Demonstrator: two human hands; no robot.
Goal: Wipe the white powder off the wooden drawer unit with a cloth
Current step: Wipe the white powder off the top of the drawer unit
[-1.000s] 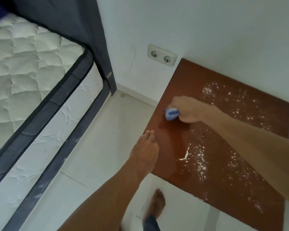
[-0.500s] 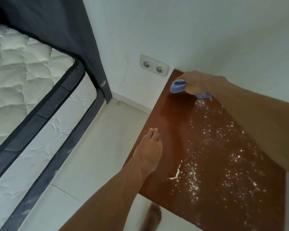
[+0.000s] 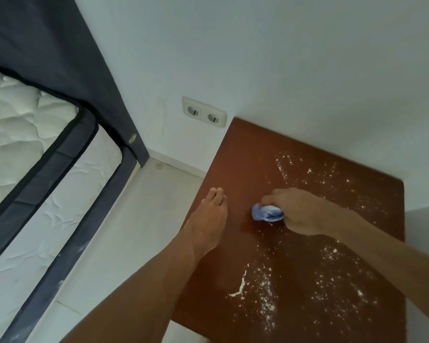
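The brown wooden drawer unit [image 3: 248, 154] stands against the white wall, seen from above. White powder [image 3: 266, 295] is scattered over its middle, right and near parts; the left strip looks wiped. My right hand [image 3: 300, 211] is closed around a bunched blue cloth [image 3: 266, 212] and presses it on the top, left of centre. My left hand [image 3: 209, 219] lies flat with its fingers together, resting over the unit's left edge and holding nothing.
A bed with a quilted white mattress [image 3: 22, 134] and a dark frame fills the left. A dark curtain [image 3: 59, 58] hangs in the corner. A double wall socket [image 3: 204, 115] sits just left of the unit. Pale floor tiles [image 3: 134, 219] lie between bed and unit.
My right hand swept the cloth from the left middle up to the far left corner, then back down to left of centre. My left hand stayed at the left edge.
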